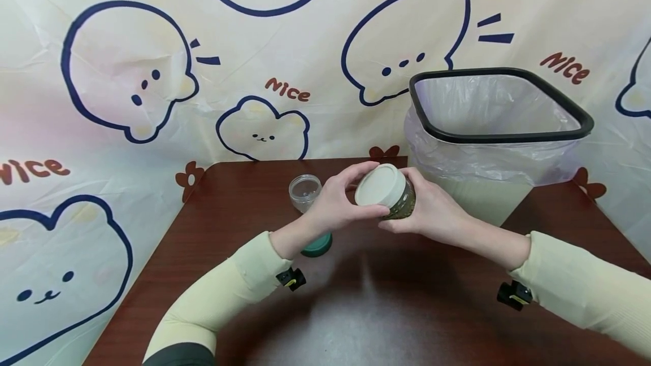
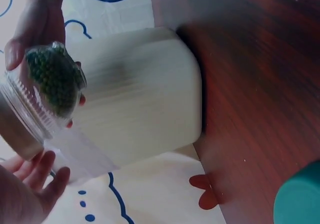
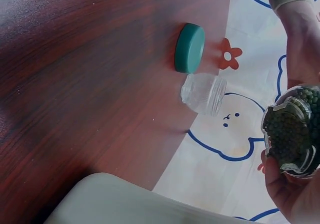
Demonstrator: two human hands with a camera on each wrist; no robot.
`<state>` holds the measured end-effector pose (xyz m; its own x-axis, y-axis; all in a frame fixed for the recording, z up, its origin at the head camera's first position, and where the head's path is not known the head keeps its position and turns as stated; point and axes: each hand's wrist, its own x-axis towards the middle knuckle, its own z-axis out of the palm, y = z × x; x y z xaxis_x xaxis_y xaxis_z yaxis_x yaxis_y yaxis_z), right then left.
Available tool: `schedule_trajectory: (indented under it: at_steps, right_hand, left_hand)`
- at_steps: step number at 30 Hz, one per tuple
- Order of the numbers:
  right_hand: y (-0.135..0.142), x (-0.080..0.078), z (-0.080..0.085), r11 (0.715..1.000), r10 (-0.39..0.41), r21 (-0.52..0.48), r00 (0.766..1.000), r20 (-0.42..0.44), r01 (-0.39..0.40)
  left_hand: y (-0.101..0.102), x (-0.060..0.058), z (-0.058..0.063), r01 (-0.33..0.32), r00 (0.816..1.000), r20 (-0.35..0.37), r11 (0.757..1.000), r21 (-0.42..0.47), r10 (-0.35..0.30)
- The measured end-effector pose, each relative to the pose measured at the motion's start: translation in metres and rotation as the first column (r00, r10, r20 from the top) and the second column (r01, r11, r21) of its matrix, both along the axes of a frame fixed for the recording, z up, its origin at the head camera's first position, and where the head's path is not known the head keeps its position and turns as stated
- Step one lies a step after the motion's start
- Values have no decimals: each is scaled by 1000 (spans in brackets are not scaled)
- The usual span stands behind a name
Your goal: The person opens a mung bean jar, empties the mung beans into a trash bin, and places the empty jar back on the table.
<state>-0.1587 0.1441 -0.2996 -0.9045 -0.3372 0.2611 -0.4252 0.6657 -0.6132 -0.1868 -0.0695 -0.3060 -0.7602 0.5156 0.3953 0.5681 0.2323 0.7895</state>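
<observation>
A clear jar (image 1: 405, 203) of small green beans is held tilted in the air above the table, its white lid (image 1: 382, 185) on and facing up to the left. My right hand (image 1: 437, 208) grips the jar's body from the right. Around the lid, the fingers and thumb of my left hand (image 1: 333, 199) hold from the left. In the left wrist view the beans (image 2: 52, 78) show through the jar wall. An open clear jar (image 1: 305, 192) stands behind my left hand, with a green lid (image 1: 317, 245) near it, partly hidden by the left wrist.
A tall pale bin (image 1: 478, 199) with a black rim (image 1: 508, 139) and a bag lining stands at the back right, just behind my right hand. The brown table (image 1: 356, 309) ends at a cloth backdrop (image 1: 330, 61) with cartoon prints.
</observation>
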Motion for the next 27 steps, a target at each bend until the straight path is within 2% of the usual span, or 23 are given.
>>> schedule_trajectory:
  at_steps: [3,7,12,15,17,20,22,27]
  right_hand:
    - [1,0,0,1000,1,0,1000,0,-1]
    - [2,0,2,1000,6,-5,1000,-16,-6]
    - [3,1,4,1000,7,-5,1000,-15,-7]
    - [3,2,3,1000,17,-2,1000,3,-17]
    - [3,2,3,1000,23,0,1000,10,-23]
    - [3,1,2,1000,29,3,1000,13,-29]
    - [3,1,3,1000,28,5,1000,14,-28]
    - [2,0,3,1000,10,9,1000,5,-10]
  left_hand:
    - [1,1,0,-3,1000,-2,1000,-17,2]
    - [-4,-5,2,114,993,0,993,-12,-114]
    - [-11,-19,4,293,956,-18,956,11,-293]
    - [-13,-24,6,358,933,-31,934,1,-358]
    - [-13,-26,8,380,924,-37,925,-16,-381]
    - [-11,-25,9,368,928,-48,929,-40,-370]
    - [-10,-24,8,341,939,-45,939,-40,-342]
    - [-5,-18,5,194,979,-51,981,-21,-195]
